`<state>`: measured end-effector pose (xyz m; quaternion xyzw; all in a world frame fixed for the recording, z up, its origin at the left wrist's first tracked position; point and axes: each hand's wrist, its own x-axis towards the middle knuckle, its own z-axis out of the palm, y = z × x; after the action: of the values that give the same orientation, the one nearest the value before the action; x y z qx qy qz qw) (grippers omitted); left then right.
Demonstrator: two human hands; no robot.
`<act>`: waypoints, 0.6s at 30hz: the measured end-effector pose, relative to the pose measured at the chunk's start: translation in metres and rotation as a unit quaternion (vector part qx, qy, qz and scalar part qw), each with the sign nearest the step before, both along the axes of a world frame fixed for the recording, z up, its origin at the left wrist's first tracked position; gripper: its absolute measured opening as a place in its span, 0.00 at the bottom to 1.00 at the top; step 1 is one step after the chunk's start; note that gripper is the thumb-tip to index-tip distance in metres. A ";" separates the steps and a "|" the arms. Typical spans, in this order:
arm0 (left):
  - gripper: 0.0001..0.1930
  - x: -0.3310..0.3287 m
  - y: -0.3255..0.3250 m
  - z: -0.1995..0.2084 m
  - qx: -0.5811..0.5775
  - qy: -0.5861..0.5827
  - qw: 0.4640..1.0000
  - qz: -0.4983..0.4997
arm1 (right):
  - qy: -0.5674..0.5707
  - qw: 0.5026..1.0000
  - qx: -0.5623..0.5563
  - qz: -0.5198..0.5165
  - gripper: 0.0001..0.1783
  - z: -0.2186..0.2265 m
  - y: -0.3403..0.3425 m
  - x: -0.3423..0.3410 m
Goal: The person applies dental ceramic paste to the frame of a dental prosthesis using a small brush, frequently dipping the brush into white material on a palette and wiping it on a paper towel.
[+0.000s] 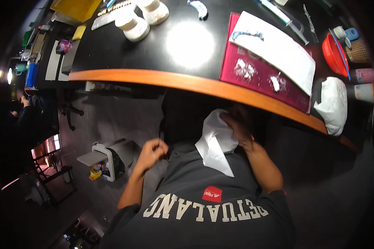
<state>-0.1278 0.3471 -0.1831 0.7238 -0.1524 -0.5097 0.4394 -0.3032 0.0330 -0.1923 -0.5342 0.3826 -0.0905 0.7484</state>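
Observation:
My right hand (240,129) is below the table edge, its fingers closed on a white paper sheet (218,135) that hangs creased in front of my shirt. The fingertips are partly dark in shadow. My left hand (153,152) is raised to the left of the sheet, apart from it. Its fingers are curled in, a little blurred, and I see nothing in them. On the table ahead, a maroon board (249,76) carries loose white crumbs (245,69) and a folded white paper (278,56). A small bluish-grey curved piece (248,35) lies on that paper.
The black table has an orange-brown edge (153,78). Two white jars (133,27), a syringe (284,18) and another curved piece (198,9) lie on it. At right are a red bowl (333,54) and a crumpled white bag (333,106). A lidded bin (110,162) lies at left.

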 end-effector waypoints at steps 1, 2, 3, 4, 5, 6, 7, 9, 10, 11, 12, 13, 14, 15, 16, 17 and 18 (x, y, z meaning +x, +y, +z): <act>0.06 -0.006 0.020 0.002 0.073 -0.028 0.995 -0.068 | -0.003 1.000 0.028 0.006 0.06 0.009 -0.001 0.004; 0.06 -0.016 0.028 0.015 0.171 -0.011 0.976 -0.132 | -0.041 0.997 0.070 -0.017 0.07 0.012 0.003 0.008; 0.07 -0.029 0.057 0.006 0.140 -0.080 0.959 -0.232 | -0.056 0.993 0.101 -0.009 0.08 0.016 0.005 0.013; 0.12 -0.040 0.072 0.000 0.213 -0.086 0.900 -0.371 | -0.069 0.989 0.131 -0.003 0.11 0.019 0.006 0.017; 0.12 -0.050 0.084 0.000 0.237 -0.066 0.867 -0.433 | -0.073 0.989 0.132 0.001 0.11 0.013 0.006 0.016; 0.12 -0.060 0.094 -0.001 0.255 -0.038 0.852 -0.456 | -0.047 0.991 0.123 0.010 0.13 -0.002 0.008 0.014; 0.12 -0.069 0.105 0.000 0.275 -0.012 0.845 -0.458 | -0.021 0.993 0.116 0.019 0.15 -0.018 0.011 0.010; 0.12 -0.084 0.126 0.009 0.303 0.019 0.854 -0.423 | -0.022 0.996 0.050 0.065 0.17 -0.027 0.015 0.011; 0.12 -0.090 0.133 0.014 0.314 0.032 0.859 -0.404 | -0.009 0.996 0.019 0.083 0.17 -0.023 0.016 0.013; 0.12 -0.095 0.138 0.017 0.321 0.039 0.863 -0.387 | 0.005 0.995 -0.013 0.100 0.17 -0.020 0.016 0.014; 0.12 -0.100 0.142 0.019 0.327 0.046 0.867 -0.373 | 0.002 0.994 -0.011 0.107 0.17 -0.027 0.016 0.010; 0.12 -0.104 0.144 0.021 0.332 0.052 0.869 -0.364 | -0.013 0.990 -0.080 0.113 0.18 -0.037 0.014 0.005; 0.12 -0.109 0.147 0.023 0.337 0.059 0.871 -0.353 | -0.024 0.982 -0.150 0.116 0.19 -0.044 0.013 0.002; 0.13 -0.114 0.149 0.025 0.340 0.064 0.873 -0.344 | -0.032 0.977 -0.179 0.114 0.19 -0.050 0.010 -0.004; 0.13 -0.119 0.150 0.027 0.344 0.068 0.875 -0.334 | -0.035 0.974 -0.190 0.118 0.19 -0.048 0.006 -0.005; 0.13 -0.124 0.151 0.029 0.350 0.072 0.875 -0.326 | -0.036 0.973 -0.194 0.118 0.19 -0.047 0.003 -0.006; 0.13 -0.129 0.154 0.032 0.352 0.075 0.877 -0.318 | -0.028 0.980 -0.157 0.115 0.19 -0.045 0.001 -0.008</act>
<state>-0.2564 0.5014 -0.1508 0.7027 -0.1512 -0.6949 -0.0205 -0.3110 0.0342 -0.2375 -0.6827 0.2779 -0.0775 0.6713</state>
